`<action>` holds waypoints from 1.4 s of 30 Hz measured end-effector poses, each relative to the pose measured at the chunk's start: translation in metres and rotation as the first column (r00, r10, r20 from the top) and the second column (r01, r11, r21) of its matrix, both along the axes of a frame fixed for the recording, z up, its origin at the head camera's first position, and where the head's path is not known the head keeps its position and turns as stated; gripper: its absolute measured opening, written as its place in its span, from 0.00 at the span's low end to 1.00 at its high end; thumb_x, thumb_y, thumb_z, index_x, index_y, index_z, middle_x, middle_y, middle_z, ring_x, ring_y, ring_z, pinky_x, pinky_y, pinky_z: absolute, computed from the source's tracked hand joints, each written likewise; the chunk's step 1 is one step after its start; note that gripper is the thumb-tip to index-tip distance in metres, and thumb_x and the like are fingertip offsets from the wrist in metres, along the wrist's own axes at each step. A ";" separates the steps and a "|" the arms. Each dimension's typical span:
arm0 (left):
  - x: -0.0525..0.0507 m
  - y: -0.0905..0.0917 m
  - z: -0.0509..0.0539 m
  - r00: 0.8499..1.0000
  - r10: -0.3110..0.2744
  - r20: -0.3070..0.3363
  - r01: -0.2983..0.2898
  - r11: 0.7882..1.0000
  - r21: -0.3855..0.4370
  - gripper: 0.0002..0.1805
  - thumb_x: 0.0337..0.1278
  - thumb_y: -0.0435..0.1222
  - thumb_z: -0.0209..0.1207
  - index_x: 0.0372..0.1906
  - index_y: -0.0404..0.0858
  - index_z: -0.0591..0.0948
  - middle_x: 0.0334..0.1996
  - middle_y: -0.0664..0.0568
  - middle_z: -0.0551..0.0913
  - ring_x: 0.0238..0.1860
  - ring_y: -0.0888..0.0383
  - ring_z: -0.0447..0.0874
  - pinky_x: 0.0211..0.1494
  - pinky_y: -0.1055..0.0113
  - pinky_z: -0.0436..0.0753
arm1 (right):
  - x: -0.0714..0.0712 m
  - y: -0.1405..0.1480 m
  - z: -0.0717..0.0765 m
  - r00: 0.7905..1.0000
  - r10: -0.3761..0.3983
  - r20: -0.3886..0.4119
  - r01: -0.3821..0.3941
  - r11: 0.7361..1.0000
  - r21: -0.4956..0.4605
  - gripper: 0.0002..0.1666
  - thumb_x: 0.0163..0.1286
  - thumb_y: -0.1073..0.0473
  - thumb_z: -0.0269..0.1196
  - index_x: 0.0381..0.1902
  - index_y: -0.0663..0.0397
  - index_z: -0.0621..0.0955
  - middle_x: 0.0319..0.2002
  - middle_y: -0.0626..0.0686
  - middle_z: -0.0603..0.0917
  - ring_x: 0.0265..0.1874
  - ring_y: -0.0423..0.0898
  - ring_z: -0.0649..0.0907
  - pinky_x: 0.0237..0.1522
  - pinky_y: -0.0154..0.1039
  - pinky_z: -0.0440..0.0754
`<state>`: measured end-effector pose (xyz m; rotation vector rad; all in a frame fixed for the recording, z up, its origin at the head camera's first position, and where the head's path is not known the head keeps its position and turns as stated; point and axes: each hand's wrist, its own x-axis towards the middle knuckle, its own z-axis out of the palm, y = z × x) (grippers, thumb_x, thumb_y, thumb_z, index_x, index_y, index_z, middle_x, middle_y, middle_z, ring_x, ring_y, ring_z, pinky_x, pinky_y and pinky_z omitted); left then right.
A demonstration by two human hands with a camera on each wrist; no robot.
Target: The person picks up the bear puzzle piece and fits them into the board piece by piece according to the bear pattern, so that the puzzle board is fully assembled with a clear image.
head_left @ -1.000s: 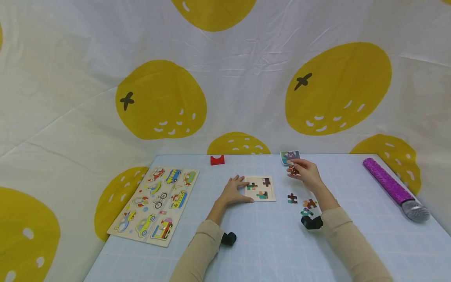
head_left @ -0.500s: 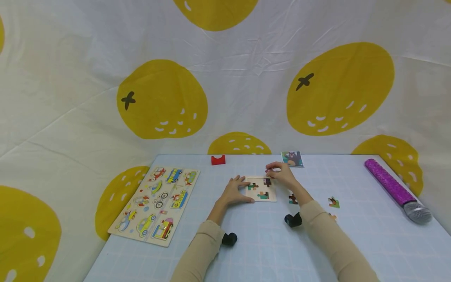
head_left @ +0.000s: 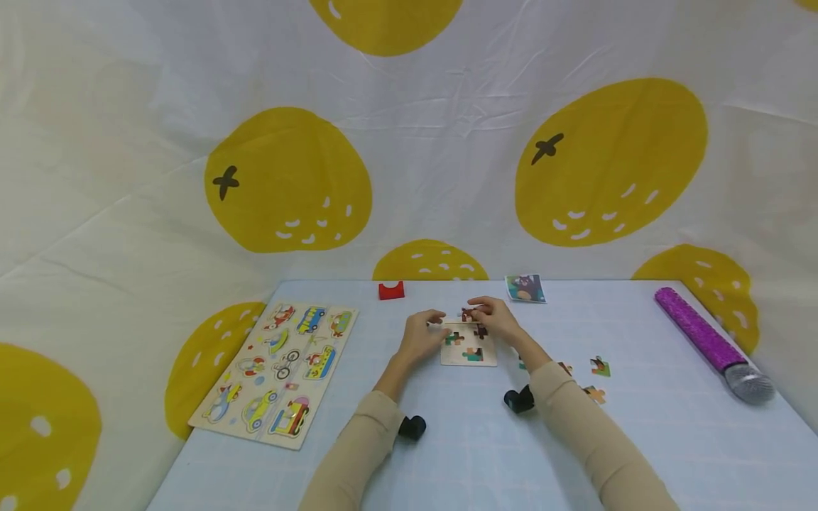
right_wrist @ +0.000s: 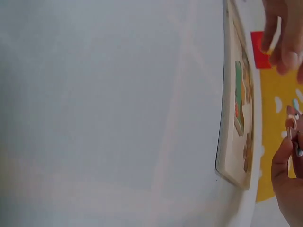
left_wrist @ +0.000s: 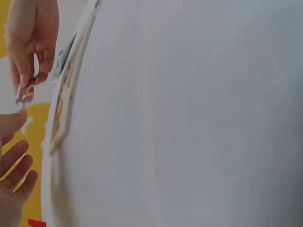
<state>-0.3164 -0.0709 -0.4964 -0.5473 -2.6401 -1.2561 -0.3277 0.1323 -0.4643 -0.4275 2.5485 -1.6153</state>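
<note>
In the head view my right hand (head_left: 501,321) pinches a brown jigsaw piece (head_left: 468,314) above the far edge of a small wooden puzzle tray (head_left: 452,359). The right wrist view shows this jigsaw piece (right_wrist: 292,120) between thumb and fingers, with part of an animal's face printed on it. My left hand (head_left: 422,338) is raised at the tray's left side, fingers loosely bent and holding nothing. In the left wrist view, one fingertip of the left hand (left_wrist: 14,175) comes close to the piece; contact is unclear. Several jigsaw pieces, including a green one (head_left: 454,338), lie inside the tray.
Loose jigsaw pieces, one of them green and brown (head_left: 601,366), lie right of the tray, some partly behind my right forearm. A bear picture card (head_left: 526,288) and a red block (head_left: 391,291) sit at the back. A vehicle puzzle board (head_left: 262,380) lies left, a purple glittery microphone (head_left: 696,332) right.
My right hand has carried the brown piece leftward, from near the picture card to above the tray's far edge. My left hand has lifted from the tray's left edge and its fingers have drawn in.
</note>
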 end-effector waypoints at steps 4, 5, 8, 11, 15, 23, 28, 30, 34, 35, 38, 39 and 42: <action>-0.008 0.016 0.015 0.993 -0.085 -0.086 0.074 0.989 -0.124 0.24 0.50 0.35 0.67 0.55 0.34 0.79 0.47 0.43 0.82 0.47 0.49 0.80 0.50 0.61 0.79 | -0.003 -0.003 -0.003 1.000 -0.015 -0.005 0.015 1.000 -0.014 0.23 0.67 0.67 0.57 0.57 0.74 0.71 0.44 0.71 0.80 0.42 0.61 0.82 0.40 0.45 0.82; -0.010 0.020 0.018 0.990 -0.098 -0.105 0.080 0.982 -0.169 0.24 0.50 0.36 0.67 0.54 0.34 0.79 0.48 0.44 0.82 0.48 0.50 0.80 0.51 0.62 0.79 | -0.003 -0.004 -0.003 1.000 -0.028 -0.007 0.028 0.999 -0.034 0.23 0.66 0.68 0.59 0.57 0.75 0.71 0.43 0.71 0.80 0.41 0.60 0.82 0.40 0.46 0.82; -0.014 0.029 0.025 0.981 -0.119 -0.151 0.071 0.954 -0.291 0.19 0.51 0.36 0.67 0.50 0.36 0.83 0.46 0.48 0.84 0.48 0.53 0.80 0.53 0.64 0.77 | -0.003 -0.004 -0.004 0.998 -0.058 0.002 0.058 0.993 -0.101 0.26 0.63 0.69 0.62 0.57 0.77 0.70 0.40 0.71 0.80 0.36 0.54 0.83 0.40 0.47 0.83; -0.017 0.034 0.028 0.978 -0.126 -0.168 0.057 0.929 -0.366 0.14 0.52 0.35 0.66 0.45 0.36 0.85 0.42 0.49 0.85 0.46 0.54 0.81 0.53 0.65 0.77 | -0.004 -0.003 -0.006 0.996 -0.081 0.023 0.083 0.988 -0.131 0.26 0.63 0.68 0.63 0.56 0.77 0.71 0.39 0.70 0.81 0.31 0.45 0.83 0.38 0.45 0.84; -0.019 0.037 0.030 0.981 -0.128 -0.148 0.055 0.907 -0.417 0.15 0.51 0.35 0.66 0.46 0.35 0.84 0.42 0.48 0.85 0.45 0.54 0.80 0.53 0.65 0.77 | -0.003 0.002 -0.010 0.995 -0.092 0.045 0.098 0.985 -0.141 0.24 0.64 0.67 0.61 0.56 0.77 0.72 0.43 0.71 0.80 0.33 0.47 0.84 0.40 0.42 0.84; -0.023 0.037 0.026 0.992 -0.117 -0.036 0.093 0.911 -0.402 0.15 0.53 0.37 0.65 0.46 0.36 0.85 0.42 0.50 0.85 0.45 0.54 0.78 0.52 0.66 0.76 | -0.002 0.018 -0.018 0.997 -0.068 -0.047 0.076 0.979 0.191 0.18 0.65 0.65 0.60 0.52 0.68 0.78 0.53 0.67 0.77 0.51 0.62 0.77 0.52 0.54 0.76; -0.025 0.038 0.019 0.992 -0.112 0.062 0.126 0.938 -0.323 0.15 0.52 0.35 0.65 0.45 0.35 0.85 0.42 0.49 0.85 0.47 0.55 0.79 0.53 0.66 0.76 | -0.002 0.023 -0.020 0.999 0.019 -0.034 -0.008 0.957 0.289 0.23 0.59 0.61 0.68 0.51 0.66 0.79 0.55 0.66 0.76 0.54 0.62 0.74 0.56 0.57 0.71; -0.025 0.039 0.018 0.990 -0.115 0.085 0.136 0.943 -0.303 0.15 0.51 0.35 0.66 0.46 0.35 0.85 0.43 0.49 0.85 0.48 0.55 0.79 0.54 0.66 0.76 | -0.002 0.024 -0.021 0.997 0.053 -0.047 -0.036 0.950 0.310 0.24 0.57 0.60 0.69 0.50 0.67 0.80 0.53 0.65 0.77 0.55 0.62 0.74 0.57 0.57 0.71; -0.027 0.041 0.016 0.986 -0.116 0.123 0.149 0.941 -0.304 0.15 0.51 0.36 0.66 0.45 0.35 0.85 0.43 0.49 0.84 0.47 0.56 0.79 0.52 0.66 0.77 | -0.002 0.025 -0.022 0.993 0.091 -0.078 -0.061 0.944 0.323 0.23 0.57 0.61 0.69 0.48 0.70 0.80 0.51 0.65 0.78 0.54 0.63 0.74 0.57 0.58 0.70; -0.027 0.041 0.015 0.985 -0.113 0.131 0.150 0.938 -0.312 0.15 0.51 0.36 0.66 0.45 0.36 0.85 0.43 0.49 0.84 0.46 0.57 0.79 0.52 0.67 0.77 | -0.002 0.025 -0.023 0.993 0.090 -0.078 -0.060 0.947 0.317 0.23 0.57 0.62 0.69 0.48 0.70 0.80 0.51 0.65 0.78 0.54 0.63 0.74 0.57 0.58 0.70; -0.027 0.043 0.015 0.982 -0.112 0.149 0.157 0.928 -0.338 0.14 0.52 0.36 0.66 0.44 0.37 0.85 0.43 0.50 0.84 0.45 0.58 0.78 0.51 0.68 0.77 | -0.001 0.026 -0.025 0.993 0.079 -0.084 -0.051 0.952 0.302 0.23 0.56 0.61 0.70 0.48 0.70 0.81 0.50 0.65 0.79 0.54 0.62 0.74 0.57 0.57 0.71; -0.027 0.044 0.015 0.982 -0.113 0.150 0.160 0.923 -0.350 0.13 0.52 0.36 0.66 0.44 0.37 0.86 0.43 0.50 0.84 0.45 0.58 0.78 0.51 0.68 0.76 | -0.001 0.026 -0.025 0.993 0.079 -0.091 -0.048 0.952 0.302 0.23 0.56 0.61 0.70 0.48 0.70 0.81 0.50 0.65 0.79 0.53 0.62 0.75 0.56 0.57 0.71; -0.026 0.045 0.017 0.982 -0.119 0.146 0.167 0.909 -0.382 0.13 0.52 0.35 0.65 0.44 0.38 0.86 0.43 0.50 0.84 0.45 0.56 0.76 0.49 0.68 0.75 | -0.001 0.027 -0.026 0.992 0.071 -0.104 -0.038 0.957 0.289 0.23 0.56 0.61 0.70 0.47 0.70 0.81 0.49 0.65 0.79 0.53 0.62 0.75 0.56 0.57 0.72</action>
